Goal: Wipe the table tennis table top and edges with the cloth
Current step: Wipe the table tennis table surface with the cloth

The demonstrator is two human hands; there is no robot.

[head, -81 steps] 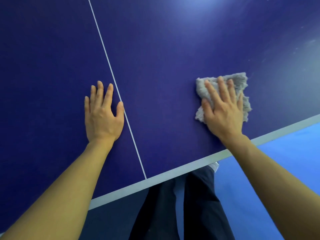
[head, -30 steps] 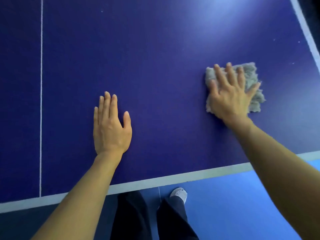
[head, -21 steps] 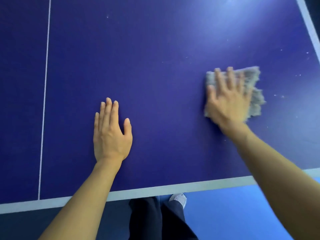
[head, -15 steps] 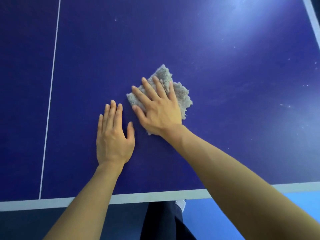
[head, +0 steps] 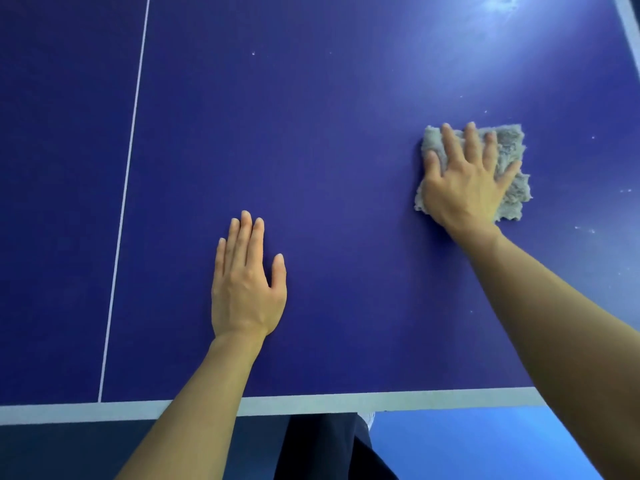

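The dark blue table tennis table top (head: 346, 140) fills most of the view. Its white near edge band (head: 311, 403) runs across the bottom. A grey fluffy cloth (head: 512, 157) lies flat on the right part of the top. My right hand (head: 464, 181) presses down on the cloth with fingers spread, covering its left half. My left hand (head: 246, 282) rests flat on the bare top near the middle, fingers together, holding nothing.
A thin white centre line (head: 128, 188) runs up the left side of the top. Small white specks (head: 585, 230) dot the surface right of the cloth. The white right edge band (head: 628, 26) shows at top right. Below the near edge are dark trousers (head: 322, 448) and blue floor (head: 485, 445).
Half a second ago my right hand and the cloth were next to my left hand; they have swept back to the right. My left hand stays planted.
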